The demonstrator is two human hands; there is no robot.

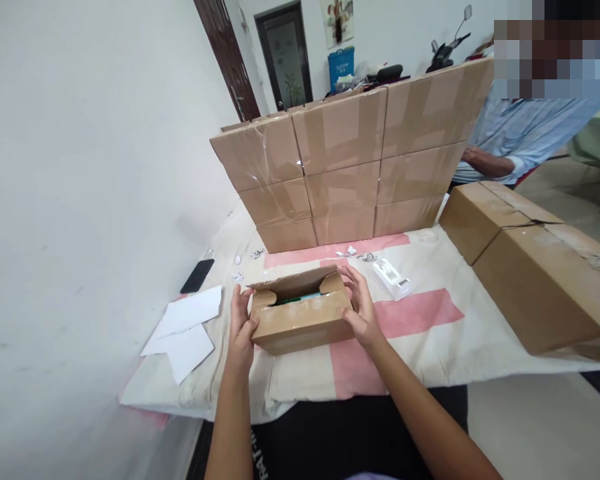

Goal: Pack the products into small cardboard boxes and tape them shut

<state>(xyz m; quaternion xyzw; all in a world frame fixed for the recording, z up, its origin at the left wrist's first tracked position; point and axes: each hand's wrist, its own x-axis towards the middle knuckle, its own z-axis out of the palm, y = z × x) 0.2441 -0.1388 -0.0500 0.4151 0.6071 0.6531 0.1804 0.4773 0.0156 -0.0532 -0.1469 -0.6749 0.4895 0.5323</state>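
A small brown cardboard box [305, 323] sits at the table's near side, its top partly open with the far flap raised. Something green and blue shows inside; what it is stays hidden. My left hand [241, 323] grips the box's left end, thumb at the near corner. At the right end, my right hand [360, 307] holds the box with its thumb on the near side and fingers behind the flap.
Stacked, taped boxes [340, 167] stand behind. Larger cartons [545, 267] are at right, a person's forearm [490, 162] beyond. Around lie a phone [197, 276], white papers [190, 333], a white device [391, 279] and crumpled scraps [347, 252]. A wall is left.
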